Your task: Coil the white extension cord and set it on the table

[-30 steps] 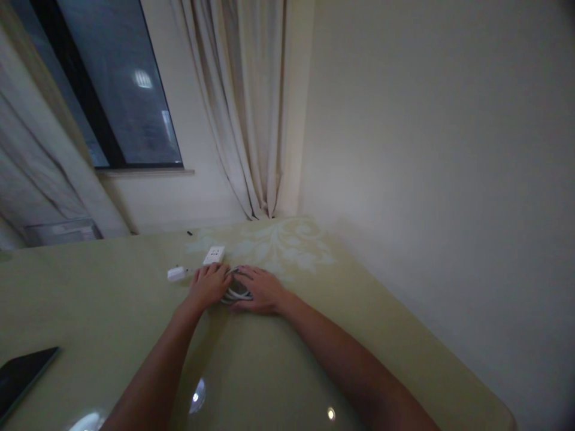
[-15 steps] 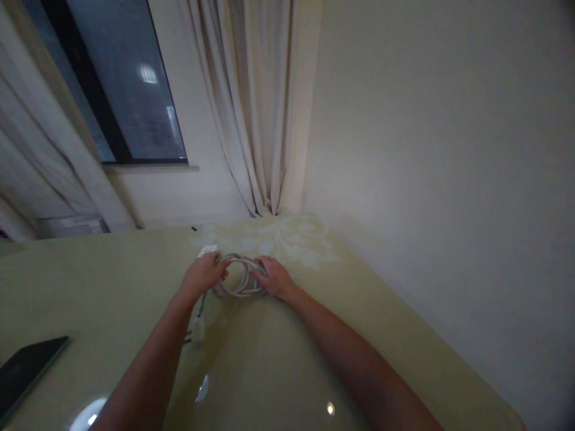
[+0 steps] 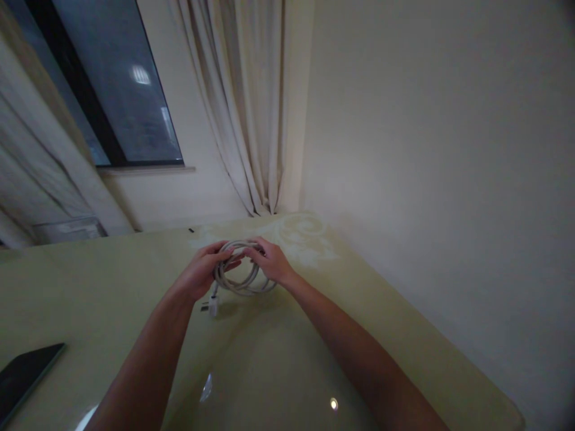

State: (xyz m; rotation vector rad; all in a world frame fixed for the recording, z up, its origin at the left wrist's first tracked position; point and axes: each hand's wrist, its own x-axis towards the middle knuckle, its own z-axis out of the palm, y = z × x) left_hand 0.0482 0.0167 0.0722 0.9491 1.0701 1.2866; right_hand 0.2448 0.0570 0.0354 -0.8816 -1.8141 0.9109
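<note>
A grey power cord [image 3: 242, 288] is gathered into a coil of several loops above the table. My left hand [image 3: 205, 270] grips the coil's left side, thumb on top and fingers behind the loops. My right hand [image 3: 270, 261] is closed around the coil's upper right, its fingertips close to those of my left hand. A white plug [image 3: 213, 306] hangs from the lower left of the coil, its prongs pointing left. The white socket end of the cord is hidden from view.
The glossy pale green table [image 3: 269, 371] runs up to a wall on the right. A dark flat device [image 3: 29, 371] lies at the left edge. A small black piece [image 3: 191, 230] sits near the back edge. Curtains [image 3: 251, 108] hang behind, beside a window [image 3: 112, 84].
Both hands have come closer together and lifted slightly, with the coil drawn between them. The plug has moved up and right. The white socket end near my left hand has gone out of sight.
</note>
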